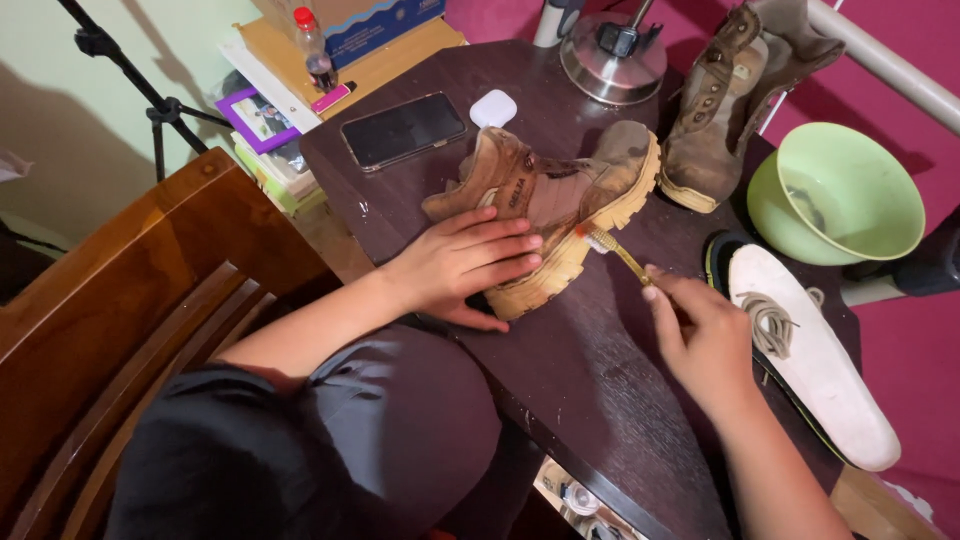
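A worn brown boot [560, 190] with a thick tan sole lies on its side on the dark table [590, 370]. My left hand [462, 265] presses flat on its side near the heel and holds it steady. My right hand [700, 335] grips a small yellow toothbrush [612, 250], whose bristle head touches the boot's sole edge. The second boot [725, 100] stands upright at the back.
A green bowl [850, 190] sits at the right. A white insole [815, 355] with a coiled lace lies beside it. A phone [403, 129], a white earbud case [493, 108] and a metal lamp base [612, 60] stand at the back. A wooden chair [130, 300] is left.
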